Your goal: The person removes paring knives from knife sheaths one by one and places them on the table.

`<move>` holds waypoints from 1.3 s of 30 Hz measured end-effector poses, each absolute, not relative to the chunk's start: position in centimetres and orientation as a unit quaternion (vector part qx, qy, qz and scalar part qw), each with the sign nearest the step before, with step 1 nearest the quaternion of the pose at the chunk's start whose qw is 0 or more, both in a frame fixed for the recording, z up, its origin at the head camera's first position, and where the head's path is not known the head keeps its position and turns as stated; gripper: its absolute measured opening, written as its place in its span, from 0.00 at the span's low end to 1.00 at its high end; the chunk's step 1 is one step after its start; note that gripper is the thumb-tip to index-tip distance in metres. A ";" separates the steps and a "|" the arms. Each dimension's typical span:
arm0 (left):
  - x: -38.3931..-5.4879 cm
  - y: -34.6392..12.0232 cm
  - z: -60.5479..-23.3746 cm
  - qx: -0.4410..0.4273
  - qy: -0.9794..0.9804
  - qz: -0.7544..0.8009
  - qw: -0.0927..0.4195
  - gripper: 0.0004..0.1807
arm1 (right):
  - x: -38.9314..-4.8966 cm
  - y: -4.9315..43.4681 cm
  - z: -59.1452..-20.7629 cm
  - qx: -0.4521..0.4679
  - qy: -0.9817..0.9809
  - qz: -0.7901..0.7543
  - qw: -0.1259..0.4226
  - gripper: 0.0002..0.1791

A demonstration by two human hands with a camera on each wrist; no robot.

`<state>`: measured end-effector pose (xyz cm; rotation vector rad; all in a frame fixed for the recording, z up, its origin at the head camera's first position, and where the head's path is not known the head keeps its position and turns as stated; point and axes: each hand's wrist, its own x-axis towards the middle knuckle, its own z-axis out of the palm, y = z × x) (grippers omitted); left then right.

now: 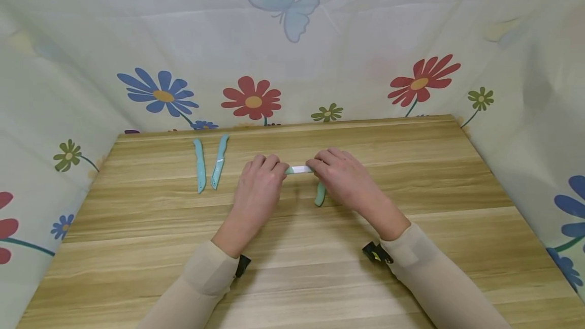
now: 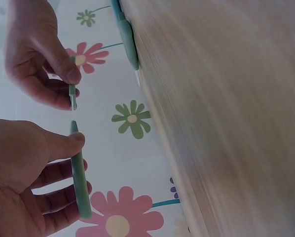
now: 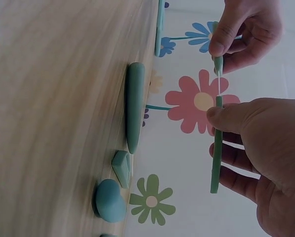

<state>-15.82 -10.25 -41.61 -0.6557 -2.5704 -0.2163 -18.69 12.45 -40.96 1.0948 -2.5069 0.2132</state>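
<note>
Above the table, both hands hold a small knife with a white blade point(image 1: 299, 169), level and crosswise between them. My left hand point(image 1: 260, 184) grips its green handle point(image 2: 79, 182) between thumb and fingers. A flat green sheath point(image 3: 216, 153) is in my right hand point(image 1: 345, 179), pinched by the thumb against the fingers. Part of the blade shows bare between handle and sheath; whether its tip is inside the sheath I cannot tell. Below the right hand lies a green handle point(image 1: 320, 194), its other end hidden by that hand.
Two light-blue knives point(image 1: 199, 166) point(image 1: 220, 162) lie side by side at the table's back left; a white strip shows on the right one. In the right wrist view, several green and blue pieces point(image 3: 134, 108) lie on the wooden table point(image 1: 292, 288). A flowered curtain point(image 1: 356, 55) surrounds it.
</note>
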 end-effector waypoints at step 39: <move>-15.9 -10.2 -41.7 -0.222 -0.946 -0.078 0.222 0.07 | -18.9 13.0 -40.9 0.374 -0.907 0.081 0.177 0.13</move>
